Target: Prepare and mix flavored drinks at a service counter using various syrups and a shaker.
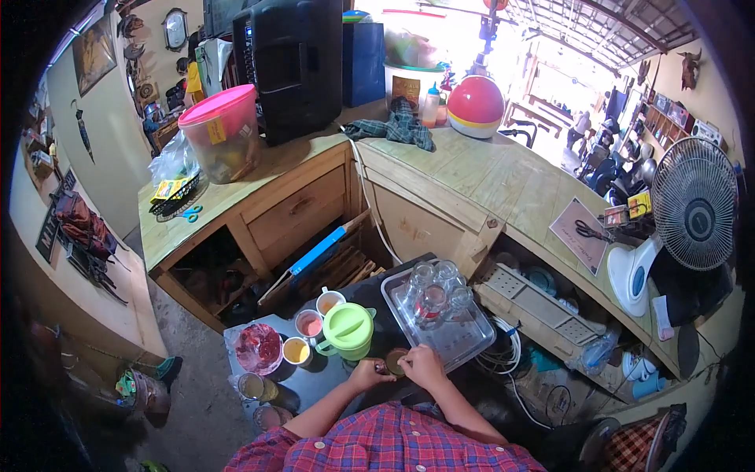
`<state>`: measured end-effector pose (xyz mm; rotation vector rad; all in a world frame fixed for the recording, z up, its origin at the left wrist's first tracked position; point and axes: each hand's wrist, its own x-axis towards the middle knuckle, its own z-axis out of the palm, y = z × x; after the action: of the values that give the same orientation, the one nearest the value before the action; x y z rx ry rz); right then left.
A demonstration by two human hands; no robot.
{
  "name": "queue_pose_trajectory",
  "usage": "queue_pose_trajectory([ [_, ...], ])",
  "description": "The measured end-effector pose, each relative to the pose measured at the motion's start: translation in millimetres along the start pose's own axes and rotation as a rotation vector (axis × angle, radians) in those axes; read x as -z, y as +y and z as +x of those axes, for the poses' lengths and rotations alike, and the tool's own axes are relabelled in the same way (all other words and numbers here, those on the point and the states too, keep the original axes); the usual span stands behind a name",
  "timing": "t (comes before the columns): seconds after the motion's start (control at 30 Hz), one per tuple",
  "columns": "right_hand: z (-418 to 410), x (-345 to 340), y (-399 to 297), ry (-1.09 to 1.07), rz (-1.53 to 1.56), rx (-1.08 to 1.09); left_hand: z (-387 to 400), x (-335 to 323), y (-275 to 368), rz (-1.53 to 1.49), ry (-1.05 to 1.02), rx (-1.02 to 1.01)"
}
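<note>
Close to my body, a cup with brown contents (395, 361) stands between my two hands. My left hand (370, 376) is curled around something at the cup's left side, possibly its handle. My right hand (424, 367) is at the cup's right rim with its fingertips pinched together; whatever lies between them is too small to make out. Just left of the cup is a light-green lidded pitcher (348, 330). Beside the pitcher are white cups with orange (329, 302), pink (309, 324) and yellow contents (296, 351).
Right of the pitcher, a metal tray (466, 348) holds several upturned glasses (433, 298). A bowl of red contents wrapped in plastic (258, 348) and two filled glasses (259, 387) stand at the left. Beyond runs a wooden counter (454, 171) with a fan (699, 206) and scissors (591, 230).
</note>
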<state>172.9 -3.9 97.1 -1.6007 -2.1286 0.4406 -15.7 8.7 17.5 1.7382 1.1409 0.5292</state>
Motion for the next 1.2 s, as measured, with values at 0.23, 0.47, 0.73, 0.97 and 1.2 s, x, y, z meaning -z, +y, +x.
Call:
queue_pose_trajectory([
  [0.23, 2.0, -1.3, -1.6, 0.124, -0.027, 0.035, -2.9, -0.6, 5.1, -0.082, 0.031, -0.021],
  [0.47, 2.3, -4.0, 2.6, 0.078, 0.083, 0.026, -1.7, 0.6, 1.8, 0.045, 0.012, -0.02],
  [0.73, 2.3, 1.1, -3.4, 0.068, 0.058, 0.006, -2.3, 1.9, 4.1, 0.066, 0.019, -0.011],
  [0.97, 4.9, 3.0, -2.4, 0.124, 0.136, 0.028, -3.7, 0.9, 2.5, 0.027, 0.029, -0.018],
  [1.2, 1.8, -4.3, 4.6, 0.079, 0.139, 0.013, -1.9, -2.2, -0.3, -0.022, 0.052, -0.06],
])
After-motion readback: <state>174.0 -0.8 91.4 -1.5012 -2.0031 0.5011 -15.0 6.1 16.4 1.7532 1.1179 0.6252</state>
